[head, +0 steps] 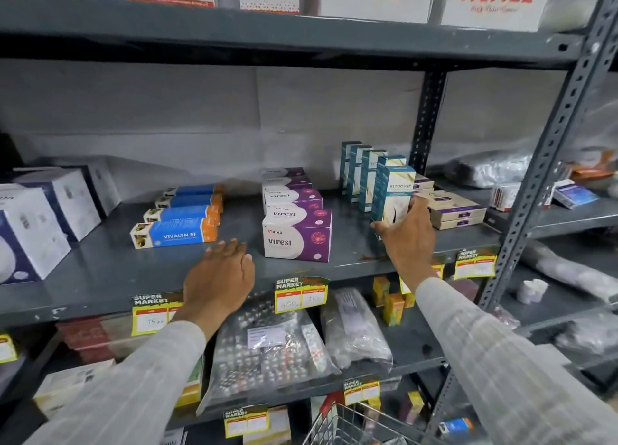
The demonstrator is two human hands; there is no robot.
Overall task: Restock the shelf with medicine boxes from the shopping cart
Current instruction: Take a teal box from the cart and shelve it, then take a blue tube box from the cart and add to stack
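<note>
Cart (337, 424) rim shows lowest, under the shelves. Right hand (409, 234) grips an upright teal box (393, 195) at the front of its row on the shelf (100, 277). Left hand (220, 277) hovers open, empty, beside purple boxes (296, 234).

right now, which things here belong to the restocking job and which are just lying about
In the job:
- teal box held by the right hand
- row of teal boxes behind it
- shelf
- cart
- left hand, empty

Lying about:
- purple boxes
- blue boxes
- pill bags
- price tags
</note>
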